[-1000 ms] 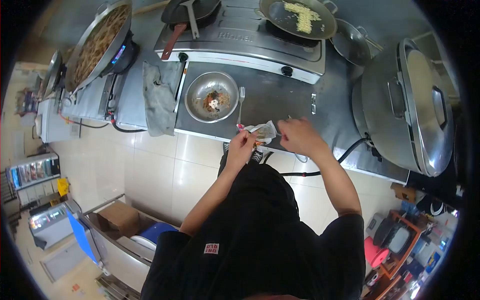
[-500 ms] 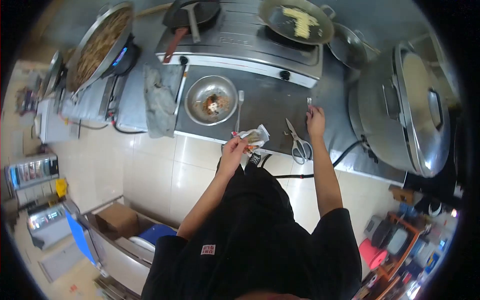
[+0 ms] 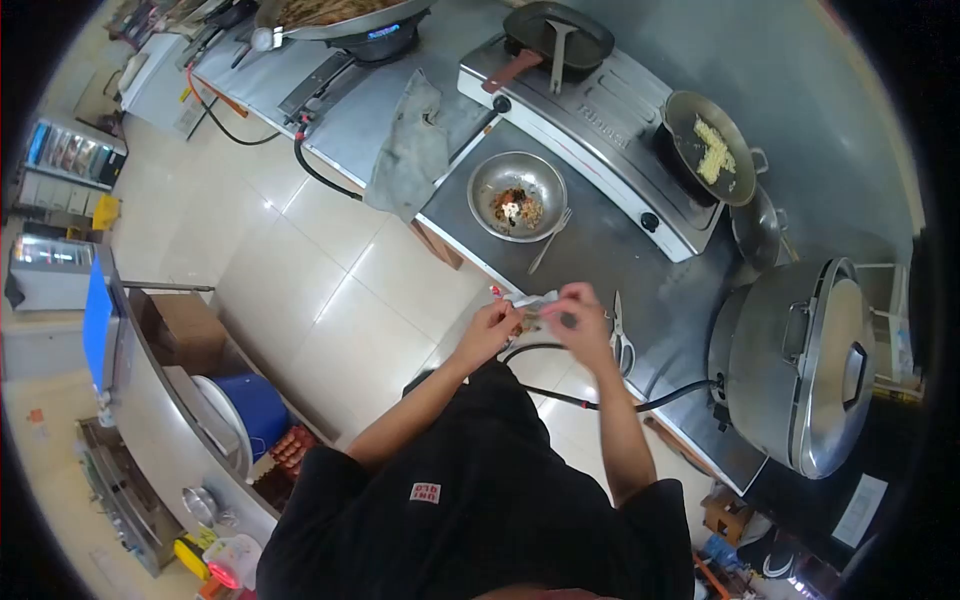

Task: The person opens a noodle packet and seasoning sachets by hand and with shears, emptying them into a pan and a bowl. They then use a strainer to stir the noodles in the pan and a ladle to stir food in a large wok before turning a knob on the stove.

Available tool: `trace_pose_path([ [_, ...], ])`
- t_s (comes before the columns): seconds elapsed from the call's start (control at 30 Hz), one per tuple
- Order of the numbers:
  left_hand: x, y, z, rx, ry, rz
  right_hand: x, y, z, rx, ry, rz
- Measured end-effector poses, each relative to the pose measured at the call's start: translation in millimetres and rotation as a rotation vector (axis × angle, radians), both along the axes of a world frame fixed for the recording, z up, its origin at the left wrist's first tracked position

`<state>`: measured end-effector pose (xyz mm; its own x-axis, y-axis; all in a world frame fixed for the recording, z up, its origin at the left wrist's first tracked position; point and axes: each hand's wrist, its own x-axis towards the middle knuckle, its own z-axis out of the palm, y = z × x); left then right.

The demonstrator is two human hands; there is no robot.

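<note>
My left hand point(image 3: 488, 337) pinches one side of a small open packet point(image 3: 530, 312), held past the counter's front edge. At the packet's other side is my right hand point(image 3: 580, 325), fingers closed and slightly blurred; what it grips there is hard to make out. A metal bowl point(image 3: 486, 192) with reddish-brown and white seasonings lies on the counter beyond the hands. Beside the bowl rests a fork point(image 3: 550, 241). The scissors point(image 3: 620, 345) lie right of my right hand, partly hidden by it.
A gas stove point(image 3: 590, 118) carries a dark square pan point(image 3: 590, 40) and a wok point(image 3: 742, 145) with yellow noodles. At the right stands a large lidded pot point(image 3: 765, 350). A grey cloth point(image 3: 405, 150) hangs over the counter's edge. A black hose point(image 3: 665, 402) runs below.
My right hand has left the counter beside the scissors and come to the packet. The whole view has turned, so the stove and bowl appear tilted and further right.
</note>
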<state>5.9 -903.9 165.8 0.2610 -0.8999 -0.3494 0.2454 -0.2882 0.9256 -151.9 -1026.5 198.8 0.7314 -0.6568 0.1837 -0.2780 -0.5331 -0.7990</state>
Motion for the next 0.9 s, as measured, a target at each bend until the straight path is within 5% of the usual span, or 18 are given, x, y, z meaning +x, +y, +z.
trace_pose_path([
  [0.07, 1.2, 28.2, 13.1, -0.094, 0.139, 0.053, 28.1, 30.2, -17.8, -0.162, 0.124, 0.101],
  [0.17, 10.9, 91.4, -20.6, -0.085, -0.036, 0.078, 67.2, 83.1, -47.9, -0.172, 0.354, 0.149],
  [0.3, 30.2, 211.8, -71.9, -0.126, 0.088, 0.552, 121.7, 176.5, -52.7, -0.158, 0.213, 0.619],
  [0.4, 30.7, 330.0, -98.2, -0.040, -0.128, 0.856, 154.8, 267.6, -9.1, -0.049, 0.208, 0.833],
  [0.6, -63.0, 550.8, -154.8, 0.070, -0.311, 1.312, 153.0, 413.8, -33.1, 0.035, 0.401, 1.190],
  [0.73, -148.9, 661.8, -132.6, 0.165, 0.307, 1.656, 155.0, 485.1, -21.7, 0.087, 0.558, 1.427],
  [0.9, -232.6, 793.9, -169.4, 0.202, 0.313, 2.148, 164.4, 518.2, -16.7, -0.019, 0.671, 1.613],
])
